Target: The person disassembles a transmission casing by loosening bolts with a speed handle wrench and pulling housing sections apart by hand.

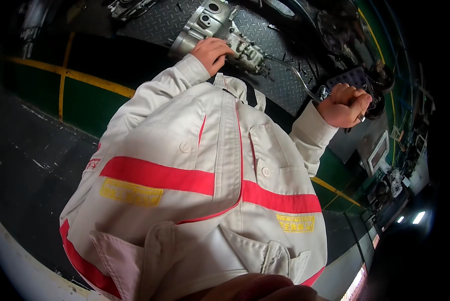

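My left hand (211, 54) rests on the near side of a silver metal gearbox housing (197, 31), fingers bent over it and thumb apart. The housing lies on a diamond-plate metal bench top (157, 25) and has round openings and several studs or bolts. My right hand (344, 104) is closed in a fist around a bent metal speed wrench (297, 75). The wrench's curved shank runs from my fist to the right end of the housing. Where its tip meets the housing is too small to make out.
Several small dark bolts (312, 70) lie on the bench top right of the housing. A dark perforated tray (352, 80) sits behind my right hand. Dark machine parts (335, 30) stand at upper right. Yellow lines (99, 83) cross the green and grey floor.
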The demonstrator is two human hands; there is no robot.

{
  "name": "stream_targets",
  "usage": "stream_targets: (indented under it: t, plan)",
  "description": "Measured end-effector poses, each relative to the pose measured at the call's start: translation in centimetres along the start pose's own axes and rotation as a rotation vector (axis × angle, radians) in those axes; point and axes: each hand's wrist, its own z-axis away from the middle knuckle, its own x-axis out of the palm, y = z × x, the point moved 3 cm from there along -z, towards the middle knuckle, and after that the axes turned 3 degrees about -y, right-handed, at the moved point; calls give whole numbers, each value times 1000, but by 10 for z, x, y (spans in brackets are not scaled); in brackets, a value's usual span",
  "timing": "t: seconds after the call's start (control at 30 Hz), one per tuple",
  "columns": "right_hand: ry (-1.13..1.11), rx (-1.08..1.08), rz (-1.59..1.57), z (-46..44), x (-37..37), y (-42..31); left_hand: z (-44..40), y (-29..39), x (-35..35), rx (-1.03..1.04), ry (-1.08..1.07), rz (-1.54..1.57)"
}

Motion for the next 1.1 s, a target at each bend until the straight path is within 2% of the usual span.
stream_targets:
  t: [0.17, 0.2, 0.23, 0.33, 0.37, 0.43, 0.47, 0.53, 0.57, 0.63, 0.67, 0.73, 0.87, 0.93, 1.1]
  plan:
    - [49, 36, 109, 6, 6, 10, -12, 2, 11, -8, -5, 42]
    - [115, 27, 142, 7, 2, 18, -23, 2, 18, -3, -35, 29]
    - [70, 28, 109, 11, -2, 20, -35, 1, 25, 2, -64, 12]
    - [26, 7, 36, 16, -4, 10, -78, -14, 61, 98, -85, -240]
    - [31, -10, 5, 20, -5, 4, -92, -17, 73, 105, -92, -240]
    - [83, -19, 23, 27, -8, -8, -117, -23, 106, 22, -424, -523]
    - [123, -30, 37, 27, -13, -12, -129, -24, 118, 41, -431, -523]
    - [147, -37, 9, 32, -28, -15, -144, -36, 151, -143, -737, -557]
    - [190, -15, 0, 36, -31, -19, -150, -40, 161, -121, -753, -558]
    - [258, 1, -11, 43, -48, -22, -156, -56, 174, -373, -878, -478]
    - [289, -8, -5, 47, -58, -23, -159, -53, 175, -347, -896, -490]
    - [349, 21, -17, 56, -77, -24, -162, -52, 173, -463, -853, -537]
    - [438, 40, 114, 69, -105, -18, -165, -60, 189, -361, -911, -629]
    - [489, 48, 108, 77, -124, -14, -169, -65, 195, -462, -874, -663]
    - [586, 76, 163, 90, -170, -6, -200, -39, 181, -429, -953, -679]
